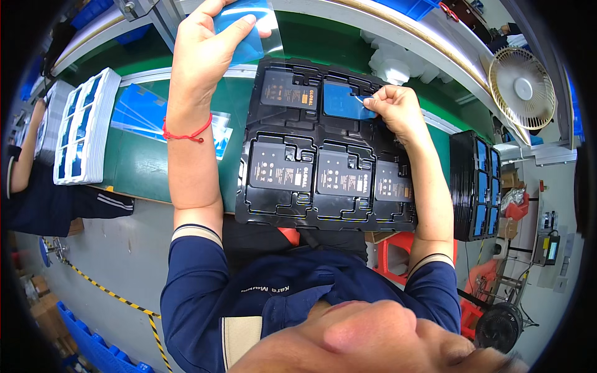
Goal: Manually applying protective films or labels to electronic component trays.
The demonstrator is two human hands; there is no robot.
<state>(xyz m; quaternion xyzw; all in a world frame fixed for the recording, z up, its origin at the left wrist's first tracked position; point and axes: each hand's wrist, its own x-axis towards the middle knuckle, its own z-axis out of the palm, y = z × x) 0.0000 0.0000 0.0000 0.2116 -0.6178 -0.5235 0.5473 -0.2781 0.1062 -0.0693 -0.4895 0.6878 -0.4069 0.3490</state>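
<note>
- White trays (87,127) stand stacked at the far left of the green surface (140,171).
- Loose film strips (140,112) lie beside them.
- My left hand (204,46) is raised, thumb closed against the fingers on blue and clear sheets (249,48).
- Before me, a black tray (242,202) bears dark flat packs (280,165).
- Blue film (341,101) lies over the tray's upper right part.
- My right hand (397,110) pinches that film's right edge, fingertips together.
- Stacked black trays (466,186) stand further right.
</note>
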